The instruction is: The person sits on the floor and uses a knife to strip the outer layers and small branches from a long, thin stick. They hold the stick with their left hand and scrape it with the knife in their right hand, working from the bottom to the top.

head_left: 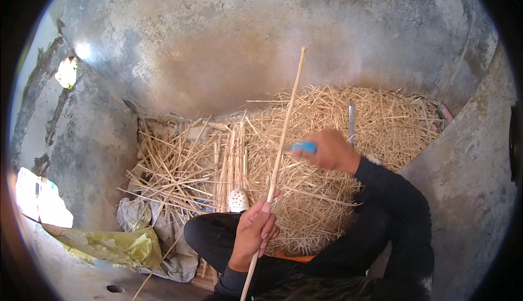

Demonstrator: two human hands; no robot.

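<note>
1 long pale stick (287,121), slanting up over a bed of straw-like shavings (392,115); lower part clamped in the fingers of our left hand (255,230). 1 blue item (304,146), blurred, fingers of our right hand (332,151) wrapped round it, just beside the stick; contact we cannot tell. risks, we judge: a loose left hold could let the stick twist; a right-hand slip could knock it.

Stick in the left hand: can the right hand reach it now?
Probably yes: the right hand looks close beside the stick, with apparently only the blue thing it grips in between.
</note>
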